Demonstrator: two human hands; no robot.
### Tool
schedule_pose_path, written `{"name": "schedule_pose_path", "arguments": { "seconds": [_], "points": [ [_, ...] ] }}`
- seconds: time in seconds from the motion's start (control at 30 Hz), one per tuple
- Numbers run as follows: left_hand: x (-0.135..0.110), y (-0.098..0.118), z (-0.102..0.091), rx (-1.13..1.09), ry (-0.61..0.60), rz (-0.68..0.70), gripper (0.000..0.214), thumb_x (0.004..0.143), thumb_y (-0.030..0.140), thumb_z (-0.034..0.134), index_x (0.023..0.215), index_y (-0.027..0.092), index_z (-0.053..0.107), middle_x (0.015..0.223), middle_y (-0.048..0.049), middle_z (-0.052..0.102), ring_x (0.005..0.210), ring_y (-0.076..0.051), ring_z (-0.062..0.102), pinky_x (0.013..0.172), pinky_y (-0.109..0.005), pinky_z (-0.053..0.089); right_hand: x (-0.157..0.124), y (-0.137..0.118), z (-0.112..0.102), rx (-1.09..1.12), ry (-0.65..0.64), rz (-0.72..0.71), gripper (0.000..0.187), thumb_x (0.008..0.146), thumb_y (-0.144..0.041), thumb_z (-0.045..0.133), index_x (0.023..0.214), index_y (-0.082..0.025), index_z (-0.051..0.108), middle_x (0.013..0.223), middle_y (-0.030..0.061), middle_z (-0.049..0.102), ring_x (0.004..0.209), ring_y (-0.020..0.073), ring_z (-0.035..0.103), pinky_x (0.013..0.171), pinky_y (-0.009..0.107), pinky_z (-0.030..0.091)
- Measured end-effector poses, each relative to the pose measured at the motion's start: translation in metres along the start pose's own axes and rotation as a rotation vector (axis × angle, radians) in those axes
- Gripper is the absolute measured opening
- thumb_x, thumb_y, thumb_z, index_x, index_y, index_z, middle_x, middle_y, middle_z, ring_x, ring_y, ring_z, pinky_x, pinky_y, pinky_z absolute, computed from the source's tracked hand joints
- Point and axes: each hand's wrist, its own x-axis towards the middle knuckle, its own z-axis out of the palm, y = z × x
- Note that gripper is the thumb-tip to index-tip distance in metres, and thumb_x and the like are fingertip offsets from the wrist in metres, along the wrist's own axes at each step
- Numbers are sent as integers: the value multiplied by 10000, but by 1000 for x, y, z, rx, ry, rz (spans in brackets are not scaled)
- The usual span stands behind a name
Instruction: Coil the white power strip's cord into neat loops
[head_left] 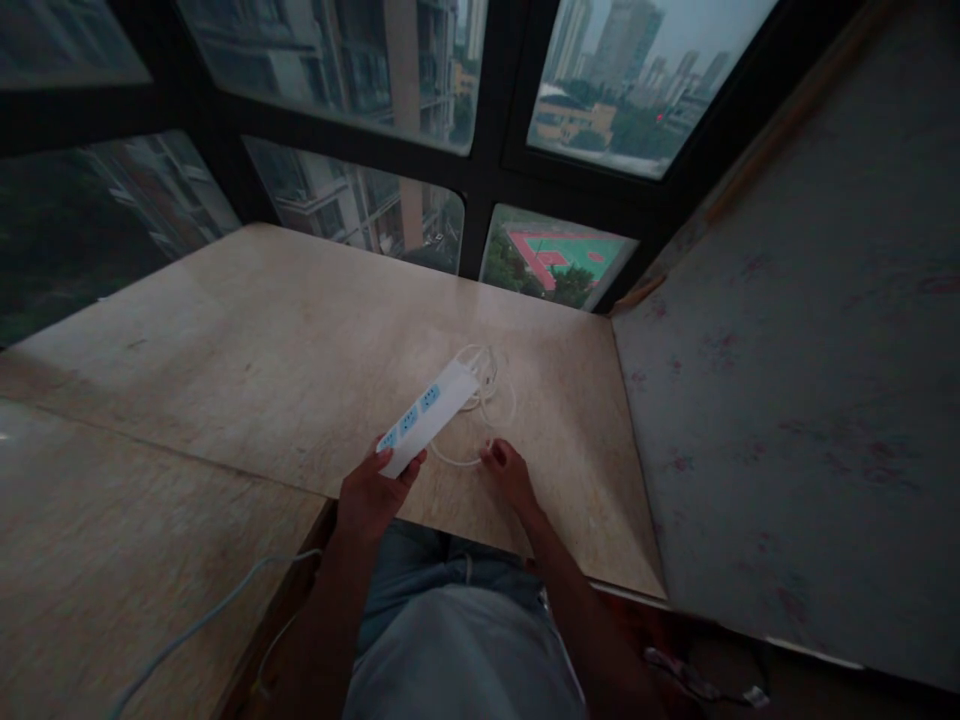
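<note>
A white power strip (444, 412) with a row of blue sockets slants up and away to the right. My left hand (375, 490) grips its near end, thumb over the top and fingers around the side. From its far end a white power cord (459, 463) runs in loose loops over the stone-like sill. To the right, my right hand (510, 472) pinches a stretch of this cord between thumb and fingertips, just above the sill. Some of the loops lie behind the strip's far end, where the plug cannot be made out clearly.
The beige sill (300, 330) reaches to dark-framed windows (495, 160) at the back. A flower-patterned wall (750, 430) bounds the right side. At lower left a pale blue cable (202, 622) crosses the nearer slab. Another cable (701, 685) lies low on the right.
</note>
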Motion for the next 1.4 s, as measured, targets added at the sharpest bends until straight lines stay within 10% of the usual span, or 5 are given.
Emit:
{"name": "schedule_pose_path", "arguments": {
  "seconds": [0.3,0.5,0.8,1.4],
  "points": [
    [13,20,-24,-177,76,168,206,818,63,462,969,86,599,878,-125,694,774,-199,699,622,-248,606,61,-22,-71,664,158,59,305,643,-436,737,685,-210,536,586,-54,513,515,92,502,599,266,501],
    [26,17,-39,-168,166,184,154,830,44,465,917,93,582,872,-110,682,781,-196,695,625,-231,604,103,-37,-130,667,220,91,147,624,-235,693,684,-178,570,548,-76,501,357,15,296,327,150,203],
    [33,30,-68,-323,280,169,176,838,76,478,996,95,553,891,-113,648,840,-197,679,621,-225,612,132,-33,-182,652,351,206,125,651,-143,598,650,-191,483,461,-109,430,291,7,204,297,142,166],
    [40,3,-47,-287,240,147,187,844,23,467,974,70,593,895,-127,701,887,-211,700,705,-268,626,98,2,-165,415,288,129,342,628,-453,724,782,-167,617,617,-29,584,425,63,448,399,192,331]
  ]
}}
